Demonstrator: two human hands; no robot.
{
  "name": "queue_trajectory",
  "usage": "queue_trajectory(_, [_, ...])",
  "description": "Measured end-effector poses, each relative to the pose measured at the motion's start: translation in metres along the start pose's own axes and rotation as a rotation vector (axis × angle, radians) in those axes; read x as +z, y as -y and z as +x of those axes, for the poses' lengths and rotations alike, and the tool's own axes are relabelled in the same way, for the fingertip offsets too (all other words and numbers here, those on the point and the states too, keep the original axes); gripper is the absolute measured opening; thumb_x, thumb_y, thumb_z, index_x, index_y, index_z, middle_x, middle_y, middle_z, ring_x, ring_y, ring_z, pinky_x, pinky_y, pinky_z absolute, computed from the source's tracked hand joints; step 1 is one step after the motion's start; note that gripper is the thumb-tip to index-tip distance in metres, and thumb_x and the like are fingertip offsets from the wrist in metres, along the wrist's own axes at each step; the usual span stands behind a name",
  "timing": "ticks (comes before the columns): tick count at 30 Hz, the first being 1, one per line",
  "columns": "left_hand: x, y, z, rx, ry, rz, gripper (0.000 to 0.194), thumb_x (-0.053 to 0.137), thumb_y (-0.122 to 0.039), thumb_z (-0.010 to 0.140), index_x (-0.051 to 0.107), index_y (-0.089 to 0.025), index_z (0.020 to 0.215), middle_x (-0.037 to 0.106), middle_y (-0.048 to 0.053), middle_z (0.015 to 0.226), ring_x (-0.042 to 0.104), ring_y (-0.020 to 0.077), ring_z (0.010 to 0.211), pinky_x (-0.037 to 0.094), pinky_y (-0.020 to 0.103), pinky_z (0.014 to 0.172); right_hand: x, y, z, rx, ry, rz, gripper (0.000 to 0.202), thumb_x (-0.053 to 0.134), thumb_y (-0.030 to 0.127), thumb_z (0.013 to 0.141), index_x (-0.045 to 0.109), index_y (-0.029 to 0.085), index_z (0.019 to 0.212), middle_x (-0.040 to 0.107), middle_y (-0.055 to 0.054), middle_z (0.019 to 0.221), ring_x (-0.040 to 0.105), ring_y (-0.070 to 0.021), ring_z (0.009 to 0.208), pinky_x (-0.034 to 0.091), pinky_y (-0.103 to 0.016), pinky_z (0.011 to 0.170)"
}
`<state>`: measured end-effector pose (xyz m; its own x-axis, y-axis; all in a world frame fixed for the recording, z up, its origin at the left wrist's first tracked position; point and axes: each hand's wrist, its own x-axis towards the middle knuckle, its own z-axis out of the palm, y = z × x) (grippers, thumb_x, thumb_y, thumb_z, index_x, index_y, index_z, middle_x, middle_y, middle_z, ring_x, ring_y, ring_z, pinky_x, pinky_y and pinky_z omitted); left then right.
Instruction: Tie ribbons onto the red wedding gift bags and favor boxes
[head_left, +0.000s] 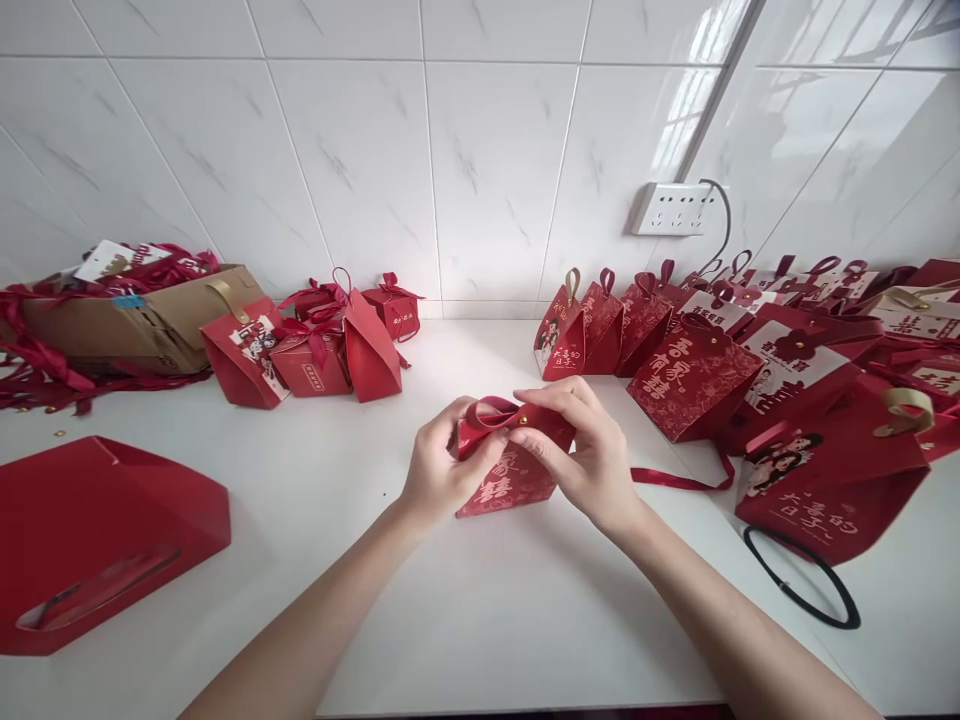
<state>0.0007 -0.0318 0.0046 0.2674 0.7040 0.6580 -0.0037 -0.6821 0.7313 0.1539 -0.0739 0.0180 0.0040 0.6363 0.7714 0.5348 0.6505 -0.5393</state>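
A red gift box with pale printed characters stands on the white table in front of me. At its top edge is a red ribbon loop beside a small gold stud. My left hand grips the top of the box on the left, its thumb pressed on the front below the loop. My right hand pinches the top edge on the right, thumb in front and fingers over the top near the stud. The back of the box is hidden by the hands.
Several finished-looking red boxes crowd the right side. More boxes stand back left beside a cardboard carton of ribbons. A large red box lies at left. A black ring and a socket strip are at right.
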Motion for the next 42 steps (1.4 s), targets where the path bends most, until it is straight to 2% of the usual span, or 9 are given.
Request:
queue_trajectory(2, [0.0,-0.004,0.0,-0.015,0.008,-0.016,0.003,0.062,-0.021,0.081,0.062,-0.019,0.083,0.067,-0.002,0.077,0.063,0.0101,0.071,0.05,0.017,0.065,-0.001,0.001,0.002,0.034,-0.016,0.028,0.006,0.062,0.02,0.086,0.064,0.023,0.09,0.058,-0.002,0.08,0.056,-0.0151,0.074,0.048,-0.028,0.064])
queue_trajectory(5, [-0.001,-0.007,0.001,-0.07,-0.002,-0.011,0.005,0.061,-0.024,0.081,0.063,-0.019,0.08,0.066,-0.002,0.072,0.061,0.0094,0.065,0.049,0.017,0.06,-0.003,0.001,0.003,0.089,-0.016,0.104,0.008,0.058,0.018,0.088,0.061,0.022,0.083,0.059,0.0,0.078,0.056,-0.0133,0.073,0.046,-0.027,0.065])
queue_trajectory(13, [-0.002,-0.009,0.002,-0.076,-0.001,-0.005,0.007,0.064,-0.024,0.078,0.065,-0.019,0.082,0.068,-0.001,0.075,0.063,0.0105,0.068,0.05,0.018,0.062,-0.006,0.004,0.001,0.174,0.061,0.188,0.008,0.054,0.017,0.089,0.06,0.022,0.09,0.06,-0.001,0.082,0.056,-0.0136,0.075,0.044,-0.027,0.065])
queue_trajectory(17, [0.0,-0.01,0.002,-0.064,-0.031,0.036,0.005,0.065,-0.024,0.079,0.065,-0.019,0.078,0.07,-0.001,0.075,0.065,0.0112,0.07,0.052,0.018,0.065,-0.008,0.007,0.002,0.157,0.108,0.167,0.017,0.05,0.016,0.089,0.064,0.024,0.095,0.062,-0.003,0.087,0.057,-0.0156,0.08,0.044,-0.028,0.066])
queue_trajectory(19, [0.0,-0.01,0.001,-0.05,-0.034,0.053,0.006,0.064,-0.023,0.08,0.066,-0.019,0.077,0.07,-0.001,0.073,0.064,0.0107,0.068,0.051,0.018,0.064,-0.009,0.007,0.003,0.14,0.12,0.168,0.014,0.054,0.017,0.088,0.065,0.023,0.093,0.062,-0.002,0.084,0.056,-0.0151,0.077,0.045,-0.028,0.066])
queue_trajectory(23, [0.0,-0.013,0.001,-0.04,-0.05,0.053,0.008,0.063,-0.024,0.08,0.066,-0.019,0.074,0.069,-0.002,0.07,0.063,0.0104,0.065,0.05,0.018,0.061,-0.009,0.008,0.003,0.167,0.117,0.207,0.004,0.06,0.024,0.086,0.063,0.022,0.085,0.062,0.0,0.08,0.057,-0.0132,0.073,0.046,-0.026,0.067])
queue_trajectory(31, [-0.003,-0.013,0.005,-0.091,0.06,0.041,0.01,0.067,-0.027,0.075,0.064,-0.018,0.072,0.065,-0.001,0.066,0.059,0.0111,0.059,0.048,0.02,0.055,-0.005,0.007,0.002,0.336,0.097,0.333,0.013,0.057,0.031,0.089,0.062,0.021,0.082,0.063,0.0,0.079,0.058,-0.013,0.073,0.047,-0.025,0.066])
queue_trajectory(36, [-0.003,-0.011,0.005,-0.126,0.044,0.064,0.01,0.066,-0.025,0.075,0.062,-0.019,0.069,0.062,-0.002,0.063,0.057,0.0104,0.058,0.046,0.019,0.053,-0.004,0.005,0.001,0.418,0.086,0.382,0.016,0.06,0.035,0.086,0.063,0.021,0.08,0.062,-0.001,0.08,0.057,-0.0142,0.074,0.045,-0.025,0.061])
queue_trajectory(42, [-0.002,-0.012,0.003,-0.136,0.036,0.03,0.011,0.066,-0.025,0.075,0.06,-0.018,0.067,0.06,-0.003,0.062,0.055,0.01,0.057,0.045,0.02,0.054,-0.005,0.009,0.002,0.356,0.08,0.354,0.008,0.063,0.03,0.084,0.065,0.022,0.083,0.063,-0.001,0.081,0.06,-0.0143,0.075,0.049,-0.026,0.066])
